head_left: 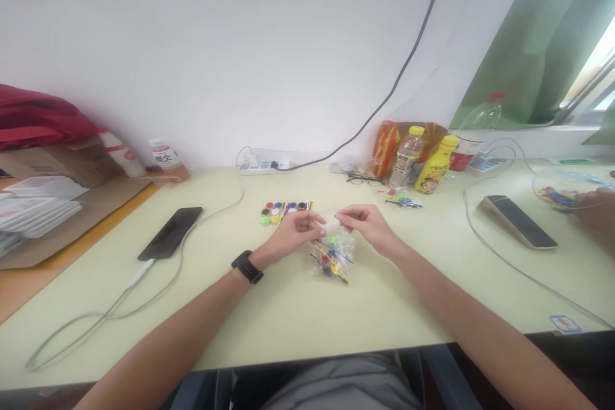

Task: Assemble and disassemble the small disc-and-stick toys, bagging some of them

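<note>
A clear plastic bag (pixel 332 262) lies on the table in front of me, with small colourful pieces and thin sticks showing through it. My left hand (pixel 298 232), with a black watch (pixel 248 266) on its wrist, pinches the left side of the bag's whitish upper end. On the opposite side, the fingertips of my right hand (pixel 368 224) are closed on the same end. Just behind my left hand sits a group of small pots with coloured lids (pixel 275 211), partly hidden by the fingers, with thin coloured sticks among them.
A black phone (pixel 170 234) with a white cable lies at left. Behind at right stand a clear bottle (pixel 406 157), a yellow bottle (pixel 436 165) and another small bag (pixel 400 198). A phone on a stand (pixel 521 222) and another person's hand (pixel 596 208) are farther right.
</note>
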Demonstrator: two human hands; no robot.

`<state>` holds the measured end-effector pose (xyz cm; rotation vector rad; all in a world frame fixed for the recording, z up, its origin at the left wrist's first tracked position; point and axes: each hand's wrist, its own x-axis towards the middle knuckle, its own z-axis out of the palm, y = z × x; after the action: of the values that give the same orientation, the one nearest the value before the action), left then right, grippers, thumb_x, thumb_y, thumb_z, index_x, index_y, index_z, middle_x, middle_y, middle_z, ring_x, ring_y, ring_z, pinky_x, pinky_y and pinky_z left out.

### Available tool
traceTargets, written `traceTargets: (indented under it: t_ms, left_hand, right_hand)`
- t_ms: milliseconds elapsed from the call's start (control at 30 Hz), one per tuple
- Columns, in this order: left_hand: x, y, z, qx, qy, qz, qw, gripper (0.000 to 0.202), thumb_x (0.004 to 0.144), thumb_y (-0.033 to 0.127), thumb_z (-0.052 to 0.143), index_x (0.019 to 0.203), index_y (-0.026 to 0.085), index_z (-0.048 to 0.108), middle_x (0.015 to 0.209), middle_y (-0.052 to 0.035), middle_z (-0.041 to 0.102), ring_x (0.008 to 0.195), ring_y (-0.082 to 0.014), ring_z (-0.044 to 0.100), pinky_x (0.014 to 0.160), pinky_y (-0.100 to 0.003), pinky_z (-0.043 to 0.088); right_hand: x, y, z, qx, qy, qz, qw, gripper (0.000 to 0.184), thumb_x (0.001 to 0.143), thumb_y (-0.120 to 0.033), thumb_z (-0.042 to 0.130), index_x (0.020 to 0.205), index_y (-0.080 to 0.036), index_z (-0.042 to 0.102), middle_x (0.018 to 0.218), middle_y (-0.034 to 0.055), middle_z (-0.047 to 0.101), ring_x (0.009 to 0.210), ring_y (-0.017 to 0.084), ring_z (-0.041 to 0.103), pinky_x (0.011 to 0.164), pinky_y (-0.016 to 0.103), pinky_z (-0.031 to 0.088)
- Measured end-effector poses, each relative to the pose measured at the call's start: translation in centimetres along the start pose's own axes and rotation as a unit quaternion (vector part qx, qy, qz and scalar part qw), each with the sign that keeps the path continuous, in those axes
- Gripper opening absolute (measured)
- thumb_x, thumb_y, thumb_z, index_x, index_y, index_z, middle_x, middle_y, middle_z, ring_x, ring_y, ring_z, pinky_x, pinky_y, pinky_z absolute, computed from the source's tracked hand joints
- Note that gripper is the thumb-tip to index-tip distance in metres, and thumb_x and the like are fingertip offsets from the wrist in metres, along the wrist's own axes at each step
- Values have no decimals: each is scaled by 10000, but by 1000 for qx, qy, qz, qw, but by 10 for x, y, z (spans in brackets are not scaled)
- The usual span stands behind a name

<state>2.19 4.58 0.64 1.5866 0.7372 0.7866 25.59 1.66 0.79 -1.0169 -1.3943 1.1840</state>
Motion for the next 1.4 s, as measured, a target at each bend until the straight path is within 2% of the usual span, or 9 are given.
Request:
traceTargets:
  t_ms: [100, 233, 367, 600, 800, 900, 1033, 1233, 1400]
  left_hand:
    - [1, 5, -2, 8, 35, 35, 999, 372, 822, 414, 838, 1075, 157, 745, 937, -89, 753, 839, -199, 720, 779, -320, 597]
    - [4, 8, -6, 13, 79, 76, 994, 302, 802, 387, 856, 980, 158, 772, 868, -72, 752, 756, -178, 701, 742, -312, 584]
    - [5, 6, -12, 16, 62, 74, 995, 281, 795, 372, 857, 966, 159, 794, 914, -87, 775, 791, -194, 717, 773, -326, 587]
    - [3, 9, -17, 47, 59, 73, 995, 196, 839, 337, 789, 944, 176, 831, 968, -103, 790, 908, -235, 723, 876, -354, 575]
    - [2, 9, -10, -67, 57, 62, 994, 301, 894, 433, 714, 1005, 161, 778, 1009, -120, 765, 993, -260, 719, 903, -381, 574]
    - [1, 9, -3, -34, 50, 33, 998, 356, 904, 483, 728, 1031, 155, 776, 964, -107, 760, 917, -234, 726, 853, -357, 586]
    - [0, 11, 2, 18, 36, 45, 998, 297, 867, 431, 790, 928, 141, 798, 810, -78, 739, 755, -186, 689, 753, -316, 575]
    - [-1, 8, 1, 0, 45, 49, 998, 265, 811, 364, 856, 959, 153, 794, 904, -90, 771, 831, -199, 713, 794, -323, 576]
    - [-2, 9, 3, 9, 47, 47, 998, 288, 825, 386, 843, 991, 156, 794, 925, -93, 771, 825, -198, 710, 764, -311, 577]
  right_hand:
    - [-1, -1, -1, -9, -30, -3, 1000, 343, 764, -499, 844, 874, -176, 813, 723, 24, 685, 619, 133, 537, 615, 303, 460]
    - [-2, -3, -1, -18, -58, -9, 998, 349, 775, -494, 835, 950, -193, 817, 736, 21, 692, 622, 144, 565, 630, 316, 482]
    - [-1, -3, -6, -2, -50, -12, 999, 373, 744, -455, 865, 1016, -207, 804, 802, 31, 732, 688, 160, 622, 704, 336, 521]
    - [1, -6, -17, -25, -47, -40, 998, 184, 796, -379, 793, 883, -221, 833, 883, 58, 755, 780, 185, 632, 779, 359, 528]
    - [-2, -14, -17, -64, -70, -90, 991, 158, 840, -358, 729, 863, -261, 852, 994, 77, 740, 896, 230, 648, 802, 382, 527]
    - [-3, -15, -18, -77, -77, -99, 989, 175, 864, -348, 696, 863, -271, 852, 1032, 78, 733, 960, 246, 657, 844, 392, 528]
    - [-3, -14, -20, -67, -76, -103, 989, 156, 850, -326, 689, 803, -252, 818, 1030, 75, 726, 1000, 253, 649, 878, 392, 515]
    - [-2, -9, -10, -8, -47, -34, 998, 293, 885, -479, 716, 1025, -224, 750, 992, 69, 739, 894, 215, 657, 815, 366, 538]
    - [-4, -6, 0, -59, -73, -18, 995, 338, 846, -530, 763, 881, -194, 774, 813, 44, 716, 753, 183, 619, 741, 339, 518]
